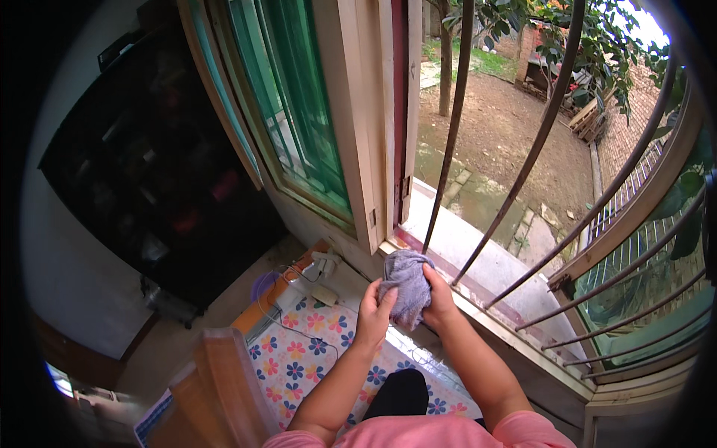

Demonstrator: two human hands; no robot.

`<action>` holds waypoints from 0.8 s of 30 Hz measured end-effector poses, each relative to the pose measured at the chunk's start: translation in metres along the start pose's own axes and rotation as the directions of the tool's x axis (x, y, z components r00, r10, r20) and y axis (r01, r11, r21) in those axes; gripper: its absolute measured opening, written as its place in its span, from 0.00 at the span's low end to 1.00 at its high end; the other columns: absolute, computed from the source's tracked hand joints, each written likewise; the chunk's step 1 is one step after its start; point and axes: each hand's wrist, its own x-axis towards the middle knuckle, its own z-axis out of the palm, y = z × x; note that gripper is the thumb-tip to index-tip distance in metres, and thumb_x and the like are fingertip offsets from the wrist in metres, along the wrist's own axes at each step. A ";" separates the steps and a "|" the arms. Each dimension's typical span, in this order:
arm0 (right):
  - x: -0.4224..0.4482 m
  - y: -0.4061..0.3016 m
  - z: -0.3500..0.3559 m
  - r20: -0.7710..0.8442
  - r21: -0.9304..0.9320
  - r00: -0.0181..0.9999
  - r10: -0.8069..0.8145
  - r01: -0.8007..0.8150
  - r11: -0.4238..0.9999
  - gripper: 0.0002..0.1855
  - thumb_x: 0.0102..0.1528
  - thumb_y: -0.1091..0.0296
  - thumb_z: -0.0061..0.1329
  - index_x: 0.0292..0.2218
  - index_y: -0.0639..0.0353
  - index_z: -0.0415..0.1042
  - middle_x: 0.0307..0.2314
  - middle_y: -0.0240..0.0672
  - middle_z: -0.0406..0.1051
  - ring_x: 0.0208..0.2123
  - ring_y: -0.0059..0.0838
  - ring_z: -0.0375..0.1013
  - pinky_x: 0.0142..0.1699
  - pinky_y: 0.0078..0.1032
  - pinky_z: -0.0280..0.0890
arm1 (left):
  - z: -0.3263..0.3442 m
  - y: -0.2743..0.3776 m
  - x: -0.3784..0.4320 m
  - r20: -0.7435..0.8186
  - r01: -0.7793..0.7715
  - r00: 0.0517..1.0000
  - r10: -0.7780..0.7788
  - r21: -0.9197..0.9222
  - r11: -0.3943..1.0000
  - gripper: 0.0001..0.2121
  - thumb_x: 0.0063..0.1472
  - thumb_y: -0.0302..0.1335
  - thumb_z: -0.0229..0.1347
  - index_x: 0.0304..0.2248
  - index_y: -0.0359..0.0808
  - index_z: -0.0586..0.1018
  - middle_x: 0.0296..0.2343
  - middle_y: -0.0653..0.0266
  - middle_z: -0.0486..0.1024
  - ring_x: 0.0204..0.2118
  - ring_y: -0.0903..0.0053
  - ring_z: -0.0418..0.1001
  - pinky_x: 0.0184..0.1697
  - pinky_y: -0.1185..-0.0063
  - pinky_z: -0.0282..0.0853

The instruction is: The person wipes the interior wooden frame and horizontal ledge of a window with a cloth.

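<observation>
A bunched grey-purple cloth [404, 288] is held up between both hands, just inside the barred window. My left hand [376, 308] grips its left side, thumb on top. On the right side, my right hand [439, 297] holds the cloth, its thumb near the upper edge. The cloth hides several fingertips. Behind the cloth lie the window sill [476, 313] and the lower end of a metal bar [445, 173]. Whether the cloth touches the sill, I cannot tell.
An open green-glass casement [297, 112] stands at the left of the window. Below is a flower-patterned cover [313, 341] with a thin cable across it. A power strip [325, 263] and white box sit near the wall. A wooden piece of furniture [235, 381] stands lower left.
</observation>
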 end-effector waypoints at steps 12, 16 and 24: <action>0.009 -0.024 0.068 -0.022 -0.198 0.996 -0.086 0.080 0.977 0.25 0.50 0.73 0.49 0.50 0.61 0.59 0.39 0.39 0.67 0.40 0.32 0.69 0.44 0.28 0.67 | -0.069 -0.041 0.002 -0.163 -0.156 0.933 0.320 0.620 0.769 0.17 0.62 0.38 0.47 0.41 0.31 0.70 0.38 0.58 0.66 0.39 0.71 0.65 0.42 0.77 0.63; 0.065 -0.130 0.182 0.569 -0.362 0.436 -0.697 0.894 0.264 0.25 0.50 0.70 0.51 0.48 0.61 0.59 0.40 0.41 0.67 0.40 0.33 0.68 0.48 0.30 0.61 | -0.090 -0.050 -0.008 -0.246 -0.022 0.953 0.179 0.531 0.847 0.18 0.60 0.37 0.49 0.42 0.31 0.69 0.37 0.58 0.66 0.38 0.75 0.65 0.42 0.79 0.62; 0.159 -0.102 0.185 0.752 -0.437 -0.139 -0.645 0.628 -0.644 0.34 0.42 0.82 0.46 0.52 0.58 0.55 0.49 0.57 0.53 0.52 0.56 0.53 0.57 0.43 0.48 | -0.140 -0.107 -0.064 -0.357 0.262 0.924 -0.134 0.339 0.904 0.17 0.58 0.32 0.52 0.43 0.29 0.68 0.39 0.57 0.68 0.39 0.77 0.67 0.43 0.82 0.64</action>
